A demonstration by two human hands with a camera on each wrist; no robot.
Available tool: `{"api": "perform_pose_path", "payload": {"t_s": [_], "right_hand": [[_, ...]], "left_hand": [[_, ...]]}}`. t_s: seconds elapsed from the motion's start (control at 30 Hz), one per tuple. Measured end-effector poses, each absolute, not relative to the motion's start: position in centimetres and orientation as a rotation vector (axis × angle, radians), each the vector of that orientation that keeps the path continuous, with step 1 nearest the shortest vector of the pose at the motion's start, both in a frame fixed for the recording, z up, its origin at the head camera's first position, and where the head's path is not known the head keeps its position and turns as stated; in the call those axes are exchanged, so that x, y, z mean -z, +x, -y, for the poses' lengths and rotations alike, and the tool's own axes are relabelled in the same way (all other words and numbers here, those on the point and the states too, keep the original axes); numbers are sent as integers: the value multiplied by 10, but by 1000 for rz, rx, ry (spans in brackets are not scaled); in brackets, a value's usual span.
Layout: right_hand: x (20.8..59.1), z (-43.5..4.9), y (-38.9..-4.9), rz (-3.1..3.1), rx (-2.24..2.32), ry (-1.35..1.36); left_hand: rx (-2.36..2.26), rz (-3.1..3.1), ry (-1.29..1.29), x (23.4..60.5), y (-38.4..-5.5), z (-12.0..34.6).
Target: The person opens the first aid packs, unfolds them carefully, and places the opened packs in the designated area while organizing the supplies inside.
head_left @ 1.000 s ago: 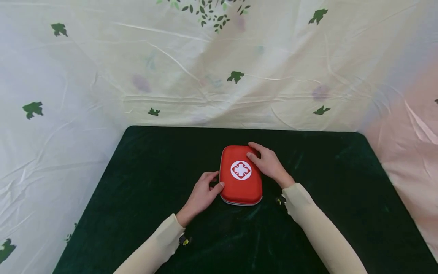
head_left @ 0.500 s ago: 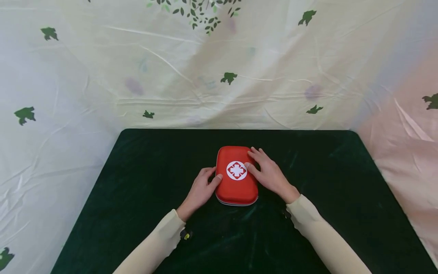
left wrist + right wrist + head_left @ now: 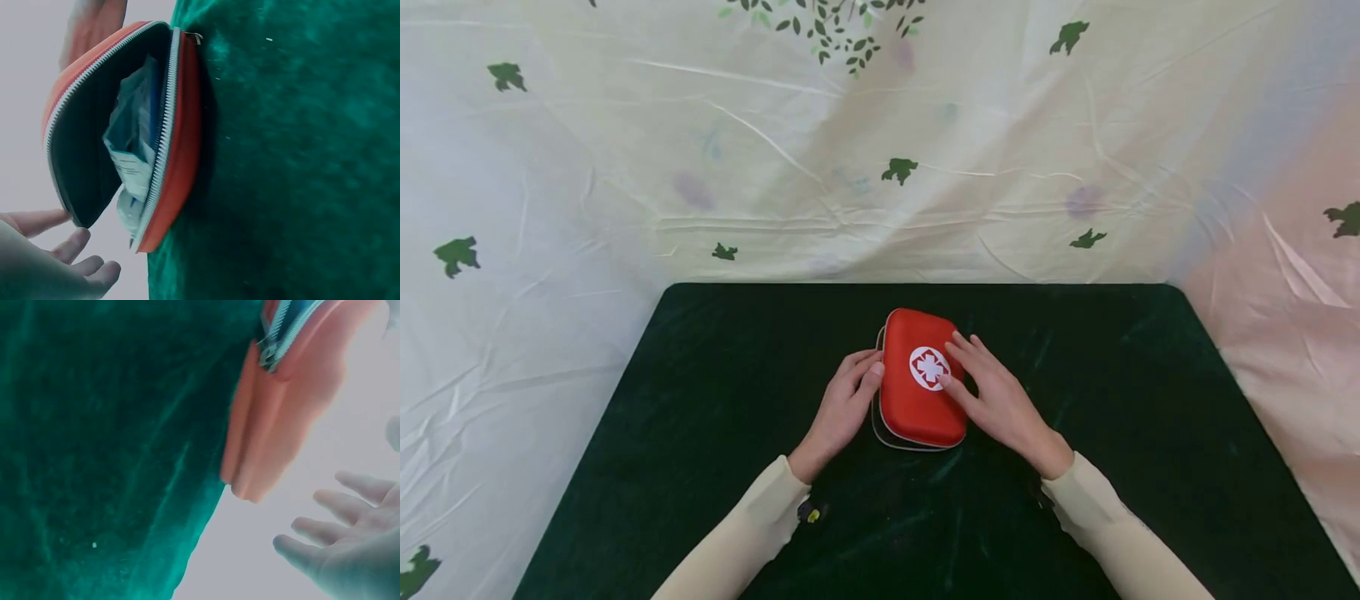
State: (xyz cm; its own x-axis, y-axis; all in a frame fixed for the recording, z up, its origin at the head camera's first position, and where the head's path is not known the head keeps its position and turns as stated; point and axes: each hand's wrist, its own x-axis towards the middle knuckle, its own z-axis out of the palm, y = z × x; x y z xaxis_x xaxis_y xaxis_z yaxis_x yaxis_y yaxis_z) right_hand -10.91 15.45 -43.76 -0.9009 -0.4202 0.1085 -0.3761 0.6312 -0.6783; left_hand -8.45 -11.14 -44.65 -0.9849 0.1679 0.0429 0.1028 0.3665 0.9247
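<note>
A red zippered first-aid case with a white cross emblem lies on the dark green table; its lid is partly raised on the left side. My left hand pinches the lid's left edge between thumb and fingers. In the left wrist view, packets in clear wrapping show inside the case, between the two zipper edges. My right hand is at the lid's right side, fingers extended, its thumb overlapping the emblem. The right wrist view shows the zipper pull at the hinge-side corner and the right hand's fingers straight.
Dark green velvety cloth covers the table around the case. Behind and on both sides hangs pale fabric printed with green leaves and birds. Cream sleeves cover both forearms.
The left edge of the lid has lifted, opening a gap, with my left hand pinching it. My right hand has slid slightly down along the lid's right side.
</note>
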Motion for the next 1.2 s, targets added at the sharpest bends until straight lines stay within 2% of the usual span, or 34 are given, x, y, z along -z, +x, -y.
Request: {"api": "perform_pose_path", "payload": {"t_s": [0.27, 0.57, 0.93, 1.2], "right_hand": [[425, -152, -85, -2819, 1182, -731], [418, -145, -70, -2814, 1185, -819], [420, -148, -64, -2779, 1262, -672], [419, -163, -63, -2725, 1336, -629]], "left_hand": [[-1817, -2439, 424, 434, -88, 102], [-1778, -2411, 488, 423, -92, 86], [-1738, -2371, 575, 414, -96, 75], [-1622, -2493, 580, 422, -97, 81]]}}
